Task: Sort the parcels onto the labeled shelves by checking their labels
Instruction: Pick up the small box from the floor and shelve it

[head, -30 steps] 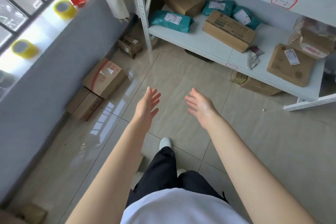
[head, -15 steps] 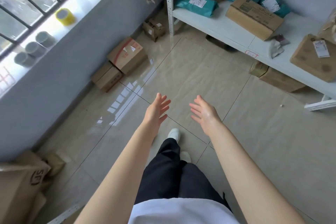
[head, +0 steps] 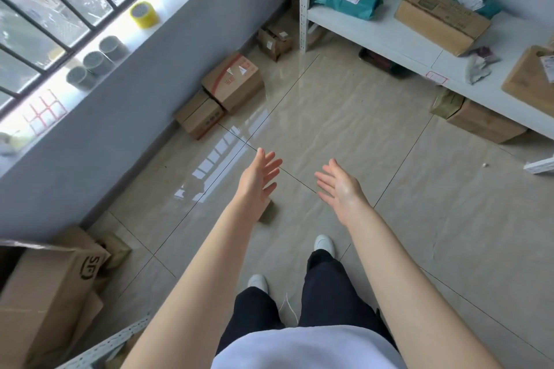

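Observation:
My left hand (head: 257,181) and my right hand (head: 340,189) are stretched out over the tiled floor, both empty with fingers spread. A small brown parcel (head: 266,211) lies on the floor, partly hidden under my left wrist. The white shelf (head: 389,39) at the upper right carries teal mailer bags (head: 347,0), a long cardboard box (head: 440,19) and another brown box (head: 530,78). A red-outlined label (head: 436,78) is stuck on the shelf's front edge. Cardboard boxes (head: 232,81) lie on the floor along the left wall.
A large open carton (head: 45,293) stands at the lower left beside a perforated metal rail (head: 114,344). Tape rolls (head: 144,14) sit on the window sill. More boxes (head: 482,123) lie under the shelf. My legs and white shoes (head: 322,244) are below my hands.
The view has swung left and down, away from the shelf. The large carton at the lower left has come into view, as has the small parcel under my left wrist. Both hands stay empty.

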